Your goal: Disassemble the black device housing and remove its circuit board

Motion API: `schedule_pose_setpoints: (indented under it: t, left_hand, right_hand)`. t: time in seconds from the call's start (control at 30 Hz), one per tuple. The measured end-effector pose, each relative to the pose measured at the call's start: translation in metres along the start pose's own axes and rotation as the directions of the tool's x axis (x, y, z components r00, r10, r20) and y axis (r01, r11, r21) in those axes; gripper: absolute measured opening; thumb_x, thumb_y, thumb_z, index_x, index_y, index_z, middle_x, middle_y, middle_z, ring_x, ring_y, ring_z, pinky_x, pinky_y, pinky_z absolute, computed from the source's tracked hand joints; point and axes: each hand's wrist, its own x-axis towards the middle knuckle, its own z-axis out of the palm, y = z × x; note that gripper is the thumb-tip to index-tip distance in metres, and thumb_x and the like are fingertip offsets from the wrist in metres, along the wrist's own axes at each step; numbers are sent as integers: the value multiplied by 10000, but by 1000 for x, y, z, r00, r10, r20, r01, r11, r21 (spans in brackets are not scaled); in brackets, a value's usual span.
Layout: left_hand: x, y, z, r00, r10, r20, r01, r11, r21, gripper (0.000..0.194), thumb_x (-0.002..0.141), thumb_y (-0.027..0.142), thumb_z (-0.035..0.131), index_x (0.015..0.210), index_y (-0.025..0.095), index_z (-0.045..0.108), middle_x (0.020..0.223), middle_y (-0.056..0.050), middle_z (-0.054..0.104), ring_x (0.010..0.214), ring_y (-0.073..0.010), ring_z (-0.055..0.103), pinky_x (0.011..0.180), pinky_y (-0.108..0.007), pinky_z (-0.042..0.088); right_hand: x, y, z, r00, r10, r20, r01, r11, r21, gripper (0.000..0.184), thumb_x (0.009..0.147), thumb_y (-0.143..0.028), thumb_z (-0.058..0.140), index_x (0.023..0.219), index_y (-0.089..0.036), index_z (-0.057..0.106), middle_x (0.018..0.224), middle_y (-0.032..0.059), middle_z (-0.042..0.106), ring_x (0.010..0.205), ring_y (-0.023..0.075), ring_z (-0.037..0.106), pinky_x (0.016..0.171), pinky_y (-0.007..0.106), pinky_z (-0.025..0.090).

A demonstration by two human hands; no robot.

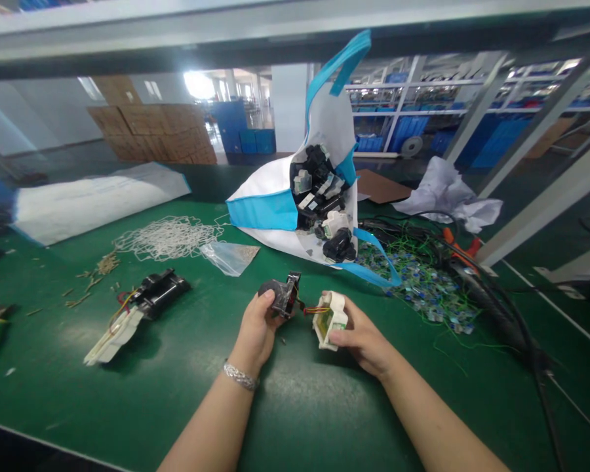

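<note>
Two bare forearms rising from the bottom edge toward frame centre over a green surface point(299, 406), a silver bracelet point(240, 376) on the left wrist. Left hand point(256, 328) with wrist bent up, thumb and fingers clenched around a black motor part point(281, 295), lifted just off the surface. Right hand point(361, 337) palm inward, fingers wrapped about a white housing point(330, 319), held just beside the black part. Short red and yellow wires point(313, 309) bridging the two pieces at centre.

Directly behind the hands, upper centre: a white and blue bag point(275, 210) lying open, black and white parts spilling from its mouth, one handle standing upright. Right of it, a heap of small blue pieces with green wires point(423, 288), black cables point(491, 308) and orange-handled pliers point(459, 248). Crumpled white paper point(447, 193) farther back. Left of centre: a clear plastic pouch point(229, 255), a tangle of white cord point(167, 237), and a black and white assembly point(140, 308) lying flat. Nothing between the hands and the camera. No legible writing or labels.
</note>
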Motion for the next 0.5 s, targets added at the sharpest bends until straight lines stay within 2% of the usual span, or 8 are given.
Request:
schedule_pose_setpoints:
  t: [0.13, 0.23, 0.33, 0.5]
  left_hand:
    - [1, 5, 0, 992, -124, -36, 121, 990, -69, 289, 721, 367, 563, 941, 187, 514, 880, -44, 585, 812, -215, 564, 658, -388, 499]
    - [1, 9, 1, 969, -243, 32, 246, 962, -116, 366, 781, 463, 463, 1031, 197, 495, 971, -75, 566, 860, -237, 559, 663, -402, 495]
    - [1, 10, 0, 929, -352, 109, 366, 918, -154, 460, 789, 536, 410, 1084, 190, 478, 1002, -100, 553, 864, -248, 557, 663, -393, 488]
    - [2, 6, -1, 889, -426, 170, 452, 877, -163, 540, 770, 587, 405, 1112, 175, 469, 1011, -118, 548, 854, -258, 556, 667, -386, 479]
  right_hand:
    - [1, -9, -12, 998, -63, -25, 62, 998, -29, 670, 489, -220, 764, 1078, -204, 446, 983, 42, 507, 815, 216, 504, 611, 258, 434]
    - [0, -14, -20, 999, -53, -7, 53, 999, -12, 634, 520, -228, 752, 1079, -202, 453, 1005, 55, 519, 846, 236, 516, 649, 283, 439]
    - [0, -14, -25, 999, -39, -4, 39, 998, 39, 609, 561, -263, 737, 1095, -193, 452, 992, 66, 541, 858, 249, 531, 686, 302, 436]
    - [0, -11, -26, 1000, -15, -7, 15, 999, 32, 596, 601, -272, 732, 1111, -178, 439, 984, 72, 554, 851, 235, 541, 690, 289, 430]
